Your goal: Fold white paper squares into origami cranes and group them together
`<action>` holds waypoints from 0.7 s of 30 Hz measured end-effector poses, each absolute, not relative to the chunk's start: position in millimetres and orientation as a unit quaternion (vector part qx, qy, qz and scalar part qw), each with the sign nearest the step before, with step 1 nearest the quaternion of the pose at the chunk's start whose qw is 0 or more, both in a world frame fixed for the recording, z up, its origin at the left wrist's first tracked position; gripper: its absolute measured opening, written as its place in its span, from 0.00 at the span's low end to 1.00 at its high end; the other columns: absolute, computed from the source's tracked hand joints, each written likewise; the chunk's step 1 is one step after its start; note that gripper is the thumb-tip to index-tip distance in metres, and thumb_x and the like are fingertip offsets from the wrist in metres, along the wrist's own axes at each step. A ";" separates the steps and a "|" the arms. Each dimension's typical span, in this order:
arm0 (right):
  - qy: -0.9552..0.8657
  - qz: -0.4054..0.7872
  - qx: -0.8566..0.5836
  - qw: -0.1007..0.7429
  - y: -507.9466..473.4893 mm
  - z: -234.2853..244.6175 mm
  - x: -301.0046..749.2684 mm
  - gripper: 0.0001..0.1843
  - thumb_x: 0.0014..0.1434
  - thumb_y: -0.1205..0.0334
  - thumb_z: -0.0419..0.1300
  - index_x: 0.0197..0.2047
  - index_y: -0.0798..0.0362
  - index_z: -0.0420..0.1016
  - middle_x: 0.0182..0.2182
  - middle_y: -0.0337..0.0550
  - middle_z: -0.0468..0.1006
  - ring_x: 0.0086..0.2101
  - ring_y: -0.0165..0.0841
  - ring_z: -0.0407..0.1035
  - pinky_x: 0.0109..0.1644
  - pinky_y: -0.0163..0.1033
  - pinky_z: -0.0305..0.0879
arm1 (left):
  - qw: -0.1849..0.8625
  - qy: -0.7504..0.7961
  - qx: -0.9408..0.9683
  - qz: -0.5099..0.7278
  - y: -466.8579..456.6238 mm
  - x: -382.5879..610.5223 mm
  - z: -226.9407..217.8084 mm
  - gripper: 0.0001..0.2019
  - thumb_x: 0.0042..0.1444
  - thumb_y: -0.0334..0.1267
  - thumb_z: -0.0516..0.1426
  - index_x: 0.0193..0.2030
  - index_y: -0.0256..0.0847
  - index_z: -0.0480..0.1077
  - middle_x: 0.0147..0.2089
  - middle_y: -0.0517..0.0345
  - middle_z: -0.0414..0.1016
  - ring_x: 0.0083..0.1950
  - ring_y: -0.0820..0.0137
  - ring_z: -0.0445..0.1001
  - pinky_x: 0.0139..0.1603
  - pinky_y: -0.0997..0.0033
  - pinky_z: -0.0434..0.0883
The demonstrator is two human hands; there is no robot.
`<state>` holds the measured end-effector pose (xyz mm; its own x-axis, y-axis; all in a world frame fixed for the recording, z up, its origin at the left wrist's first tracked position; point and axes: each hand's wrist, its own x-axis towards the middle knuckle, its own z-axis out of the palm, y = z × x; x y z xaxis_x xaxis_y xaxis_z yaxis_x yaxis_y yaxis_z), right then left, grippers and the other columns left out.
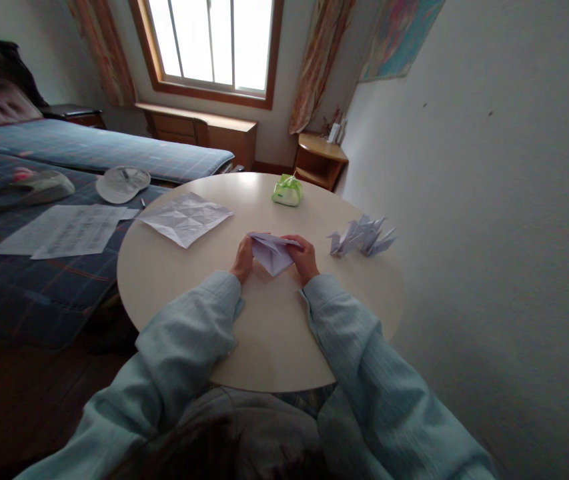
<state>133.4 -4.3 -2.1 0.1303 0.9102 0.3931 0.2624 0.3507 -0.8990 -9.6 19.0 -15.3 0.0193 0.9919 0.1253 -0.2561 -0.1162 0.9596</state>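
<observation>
While the left hand [244, 259] is pinching one side of the folded paper [273, 257], the right hand [305, 259] is gripping the opposite side, its fingers curling over the upper edge. The paper is spanning the narrow gap between the hands, with its pointed corner aiming back toward the person; whether it is touching the table [279, 333], I cannot tell. Beyond the left hand, a creased sheet [187, 219] is lying spread out, a green packet [287, 192] is sitting near the far edge, and folded paper birds [351, 237] are standing clustered on the right.
</observation>
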 end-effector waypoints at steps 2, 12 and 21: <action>-0.592 0.301 -0.474 0.578 -5.2 -0.8 132.8 0.13 0.46 0.58 0.51 0.32 0.55 0.72 0.30 0.41 0.76 0.34 0.31 0.68 0.38 0.35 0.63 | 0.563 0.379 0.460 0.573 18.2 -9.6 -13.3 0.21 0.50 0.50 0.42 0.31 0.36 0.68 0.31 0.54 0.73 0.37 0.66 0.70 0.37 0.69 0.66; -0.511 0.380 -0.487 0.598 -6.2 2.5 132.0 0.30 0.51 0.38 0.43 0.31 0.57 0.71 0.29 0.48 0.76 0.31 0.31 0.70 0.31 0.34 0.64 | 0.579 0.380 0.404 0.597 13.6 -12.5 -3.4 0.20 0.49 0.51 0.42 0.31 0.37 0.65 0.37 0.52 0.73 0.42 0.65 0.70 0.40 0.69 0.67; -0.540 0.320 -0.499 0.597 4.4 -8.1 135.3 0.14 0.41 0.56 0.60 0.32 0.55 0.69 0.30 0.43 0.76 0.32 0.29 0.69 0.39 0.38 0.66 | 0.591 0.370 0.412 0.586 11.0 -11.9 0.9 0.27 0.50 0.58 0.42 0.41 0.37 0.66 0.41 0.52 0.72 0.41 0.67 0.71 0.39 0.70 0.68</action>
<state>135.3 4.4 -8.1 0.2118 0.9214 0.3257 0.1562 0.2971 -0.9420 -11.9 11.0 0.9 0.0393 0.9982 0.0459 -0.3879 -0.0271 0.9213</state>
